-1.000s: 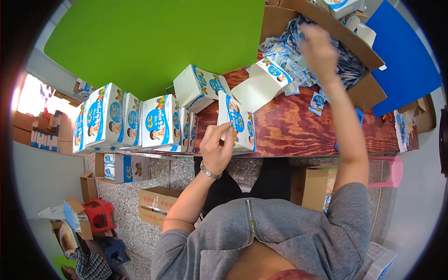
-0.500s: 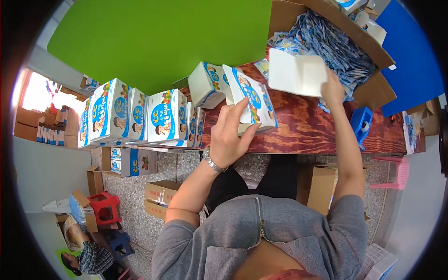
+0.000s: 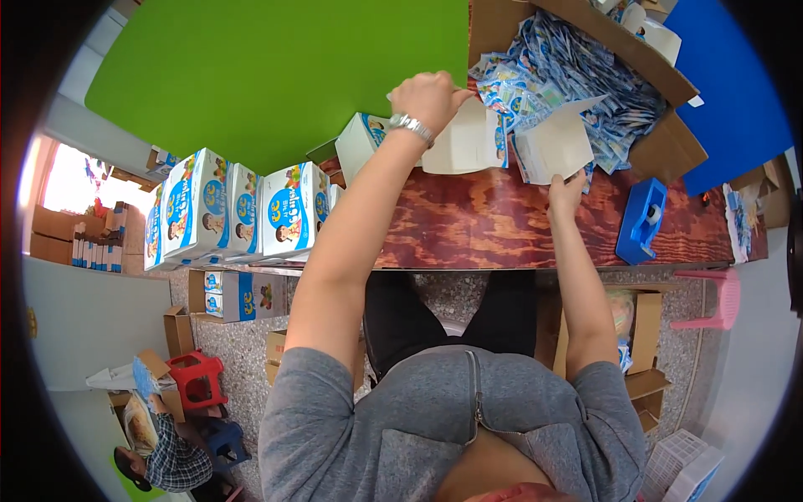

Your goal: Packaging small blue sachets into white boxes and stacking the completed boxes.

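On the red-brown table (image 3: 468, 226), one paperboard carton (image 3: 447, 144) is open, showing its white inside and a blue printed edge at right. Just beside it, a second carton (image 3: 559, 155), also open and white inside, has one flap spread outward.

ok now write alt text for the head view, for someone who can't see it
A person's right hand holds an open white carton at a red-brown table, while the left hand is at another open carton. Small blue packets heap in a cardboard box beyond; white-and-blue boxes stand at left, and a blue tape dispenser sits at right.
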A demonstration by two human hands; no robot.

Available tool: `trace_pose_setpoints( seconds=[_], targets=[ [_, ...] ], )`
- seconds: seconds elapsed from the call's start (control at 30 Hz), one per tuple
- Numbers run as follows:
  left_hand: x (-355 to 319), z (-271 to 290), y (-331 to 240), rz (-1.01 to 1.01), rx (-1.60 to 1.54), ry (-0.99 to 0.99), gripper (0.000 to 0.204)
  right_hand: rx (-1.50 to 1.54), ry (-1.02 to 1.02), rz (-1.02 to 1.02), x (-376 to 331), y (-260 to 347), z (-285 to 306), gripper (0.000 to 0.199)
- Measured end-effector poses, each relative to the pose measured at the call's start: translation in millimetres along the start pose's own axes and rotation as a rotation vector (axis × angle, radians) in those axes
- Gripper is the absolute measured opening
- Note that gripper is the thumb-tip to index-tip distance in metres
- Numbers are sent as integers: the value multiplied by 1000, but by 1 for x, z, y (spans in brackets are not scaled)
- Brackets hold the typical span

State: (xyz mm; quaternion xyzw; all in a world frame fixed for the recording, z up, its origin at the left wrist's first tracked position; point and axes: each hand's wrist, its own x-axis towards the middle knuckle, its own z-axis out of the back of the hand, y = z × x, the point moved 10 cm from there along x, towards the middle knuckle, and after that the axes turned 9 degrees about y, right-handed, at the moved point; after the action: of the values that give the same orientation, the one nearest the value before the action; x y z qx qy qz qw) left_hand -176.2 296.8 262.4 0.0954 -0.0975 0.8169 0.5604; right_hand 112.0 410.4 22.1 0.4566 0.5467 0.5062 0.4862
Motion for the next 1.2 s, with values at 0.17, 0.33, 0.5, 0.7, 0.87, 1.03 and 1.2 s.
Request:
trace_pose_setpoints(
  seconds=[0.17,0.33,0.5,0.7,0.87,1.03,1.2],
  targets=[
    [49,-21,-10,-29,-12,100,51,-119,-40,207,-12,6,-21,74],
    [-7,-36,29,34,-157,-66,57,42,25,-39,-20,-22,-42,78],
    [-101,-129,49,41,434,69,69,8,48,-58,-28,-21,-51,80],
    [-80,-172,73,-5,583,262,28,8,41,-77,-27,-25,-44,80],
    [-63,-91,55,-65,543,44,19,70,47,-66,-28,-19,-30,77],
    [-49,30,93,167,410,-137,15,5,10,17,-24,-11,-19,78],
    [-73,126,136,342,138,-363,17,-490,-70,349,-25,26,-29,75]
  ],
)
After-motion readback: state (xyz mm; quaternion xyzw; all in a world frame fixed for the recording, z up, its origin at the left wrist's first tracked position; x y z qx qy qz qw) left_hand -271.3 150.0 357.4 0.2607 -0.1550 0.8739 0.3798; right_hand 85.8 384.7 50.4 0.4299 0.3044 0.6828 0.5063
